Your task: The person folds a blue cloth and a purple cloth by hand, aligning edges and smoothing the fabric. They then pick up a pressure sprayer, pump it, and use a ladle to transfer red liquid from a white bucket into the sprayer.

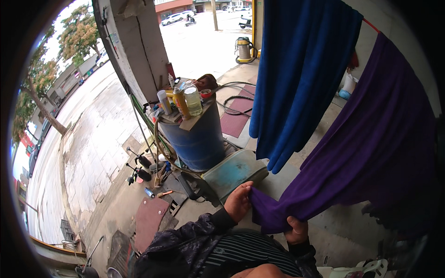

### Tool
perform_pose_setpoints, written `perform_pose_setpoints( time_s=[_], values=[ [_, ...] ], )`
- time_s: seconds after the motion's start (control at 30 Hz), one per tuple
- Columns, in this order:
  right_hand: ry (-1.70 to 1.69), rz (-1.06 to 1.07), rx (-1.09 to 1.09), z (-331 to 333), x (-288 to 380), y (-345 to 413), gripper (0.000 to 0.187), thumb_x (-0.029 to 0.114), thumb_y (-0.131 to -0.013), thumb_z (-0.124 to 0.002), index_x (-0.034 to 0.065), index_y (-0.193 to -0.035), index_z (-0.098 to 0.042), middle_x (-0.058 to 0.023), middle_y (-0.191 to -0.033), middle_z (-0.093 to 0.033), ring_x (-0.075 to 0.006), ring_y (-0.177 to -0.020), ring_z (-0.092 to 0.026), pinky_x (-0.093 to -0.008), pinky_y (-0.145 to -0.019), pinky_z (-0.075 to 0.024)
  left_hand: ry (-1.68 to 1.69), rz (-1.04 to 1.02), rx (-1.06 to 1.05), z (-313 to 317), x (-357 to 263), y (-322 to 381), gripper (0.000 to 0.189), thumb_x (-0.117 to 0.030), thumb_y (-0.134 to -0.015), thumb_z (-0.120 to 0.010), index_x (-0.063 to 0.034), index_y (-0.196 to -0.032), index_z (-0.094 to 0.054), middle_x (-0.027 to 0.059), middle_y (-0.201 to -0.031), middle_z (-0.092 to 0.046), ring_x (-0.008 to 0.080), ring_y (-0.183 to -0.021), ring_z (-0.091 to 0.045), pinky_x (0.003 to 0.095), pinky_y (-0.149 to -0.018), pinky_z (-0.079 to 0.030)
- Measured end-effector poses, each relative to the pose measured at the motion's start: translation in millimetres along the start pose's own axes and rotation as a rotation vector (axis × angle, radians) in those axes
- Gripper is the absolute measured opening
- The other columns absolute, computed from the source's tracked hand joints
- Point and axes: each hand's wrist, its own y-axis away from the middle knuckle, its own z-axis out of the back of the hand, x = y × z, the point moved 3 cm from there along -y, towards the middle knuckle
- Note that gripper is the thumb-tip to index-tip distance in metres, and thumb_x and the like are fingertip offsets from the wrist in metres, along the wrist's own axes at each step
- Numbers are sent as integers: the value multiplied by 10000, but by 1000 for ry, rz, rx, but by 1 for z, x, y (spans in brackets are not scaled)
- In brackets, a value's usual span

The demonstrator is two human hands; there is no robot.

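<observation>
A large purple cloth hangs from a red line at the right, its lower corner drawn towards me. My left hand pinches one edge of that corner between thumb and fingers. Below the other edge, my right hand grips the cloth with the thumb on top; its fingers are partly hidden by the fabric. The cloth is stretched and folded between both hands. Beside it, further forward, a blue cloth hangs down in long folds, touched by neither hand.
A blue drum carries spray cans and a bottle of yellowish liquid. Near its base lie a translucent plastic container, black pump sprayers, a brush and a reddish mat. A vacuum cleaner stands by the doorway.
</observation>
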Motion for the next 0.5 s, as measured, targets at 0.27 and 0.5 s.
perform_pose_setpoints(
  time_s=[0.27,0.5],
  values=[
    [61,-75,-19,-12,9,17,540,192,-897,-727,14,-1384,-577,-114,-1304,-660,-260,-1196,-651,-409,-1068,-522,-390,112,268,-27,17,-4,688,-378,-1095,-615,-56,-1641,-349,121,-1598,-492,245,-1456,-486,407,-1218,-375],
    [179,-60,50,-16,11,23,626,208,-897,-729,-17,-1450,-543,-118,-1364,-636,-241,-1239,-621,-389,-1093,-491,-575,335,708,-57,32,7,838,-464,-1036,-705,2,-1635,-351,115,-1546,-540,192,-1384,-537,364,-1193,-423]
  ],
)
